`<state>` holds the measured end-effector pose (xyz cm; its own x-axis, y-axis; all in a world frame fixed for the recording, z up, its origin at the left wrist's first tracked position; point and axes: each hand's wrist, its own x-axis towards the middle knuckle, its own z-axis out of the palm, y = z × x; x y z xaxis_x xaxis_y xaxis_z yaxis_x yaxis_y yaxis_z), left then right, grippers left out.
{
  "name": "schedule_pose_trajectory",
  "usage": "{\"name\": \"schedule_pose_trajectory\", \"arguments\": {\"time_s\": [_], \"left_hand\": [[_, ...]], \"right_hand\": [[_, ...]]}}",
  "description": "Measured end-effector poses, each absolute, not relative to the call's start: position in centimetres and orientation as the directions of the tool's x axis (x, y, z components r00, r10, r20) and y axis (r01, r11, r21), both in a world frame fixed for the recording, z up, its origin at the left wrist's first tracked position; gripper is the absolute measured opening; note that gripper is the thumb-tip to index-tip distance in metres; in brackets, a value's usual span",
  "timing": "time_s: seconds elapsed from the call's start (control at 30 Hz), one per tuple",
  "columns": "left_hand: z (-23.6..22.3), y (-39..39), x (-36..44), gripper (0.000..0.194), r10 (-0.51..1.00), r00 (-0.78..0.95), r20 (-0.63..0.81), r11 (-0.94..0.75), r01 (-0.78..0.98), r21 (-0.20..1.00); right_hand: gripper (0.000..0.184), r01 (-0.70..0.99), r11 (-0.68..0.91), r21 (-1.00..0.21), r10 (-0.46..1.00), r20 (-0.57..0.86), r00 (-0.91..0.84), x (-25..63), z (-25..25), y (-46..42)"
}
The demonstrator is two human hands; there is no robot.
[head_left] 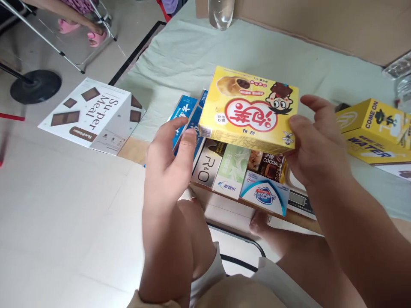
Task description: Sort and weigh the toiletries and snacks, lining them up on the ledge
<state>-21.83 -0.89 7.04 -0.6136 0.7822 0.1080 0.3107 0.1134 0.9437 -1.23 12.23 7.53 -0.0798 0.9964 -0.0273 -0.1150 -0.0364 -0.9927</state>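
A yellow snack box (247,109) with a cartoon face is held up above a row of cartons at the table's front edge. My right hand (317,141) grips its right end, thumb on the near side. My left hand (171,158) is beside its left end, thumb and forefinger apart, in front of two blue boxes (181,113). Whether its fingertips touch anything is hard to tell. Under the yellow box stand an R&O carton (205,169), a pale green carton (231,171), a white-and-blue Safeguard box (265,193) and a brown cocoa box (269,164), partly covered.
A white Super Meal box (91,113) sits at the table's left corner. Yellow Water boxes (374,128) stand on the right. A scale (300,199) is partly hidden by my right hand. A clear bottle (221,13) stands by a cardboard panel (308,30) at the back.
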Motion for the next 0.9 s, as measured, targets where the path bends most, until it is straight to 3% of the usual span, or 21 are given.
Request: {"name": "schedule_pose_trajectory", "arguments": {"time_s": [0.1, 0.3, 0.4, 0.5, 0.6, 0.77, 0.9], "left_hand": [[6.6, -1.4, -22.8, 0.037, 0.802, -0.588, 0.102, 0.122, 0.328, 0.937], [6.6, -1.6, -23.3, 0.032, 0.852, -0.495, 0.170, 0.055, 0.408, 0.911], [6.5, -1.4, -23.4, 0.033, 0.880, -0.460, 0.121, 0.105, 0.436, 0.894], [6.2, -1.4, -23.6, 0.042, 0.893, -0.443, 0.073, 0.124, 0.401, 0.908], [6.4, -1.9, -23.4, 0.049, 0.844, -0.509, 0.169, 0.035, 0.366, 0.930], [8.9, -2.7, -20.4, 0.026, 0.655, -0.607, 0.449, -0.294, 0.343, 0.892], [10.0, -1.7, -16.1, 0.021, 0.645, -0.607, 0.463, -0.440, 0.199, 0.875]], "right_hand": [[0.044, -0.048, -0.061, -0.997, 0.994, -0.056, -0.098, -3.0, 7.8, 11.7], [0.039, 0.244, -0.026, -0.969, 0.986, -0.066, -0.156, -3.3, 7.1, 10.8], [0.039, 0.315, -0.035, -0.948, 0.977, -0.099, -0.188, -3.2, 7.0, 10.2], [0.040, 0.287, -0.048, -0.957, 0.973, -0.110, -0.204, -2.7, 7.2, 9.7], [0.030, 0.229, -0.006, -0.973, 0.992, -0.036, -0.124, -1.4, 8.0, 9.1], [0.015, 0.088, 0.128, -0.988, 0.979, 0.140, 0.147, 3.5, 8.8, 8.0], [0.011, -0.007, 0.152, -0.988, 0.915, 0.138, 0.380, 9.1, 6.7, 8.1]]}}
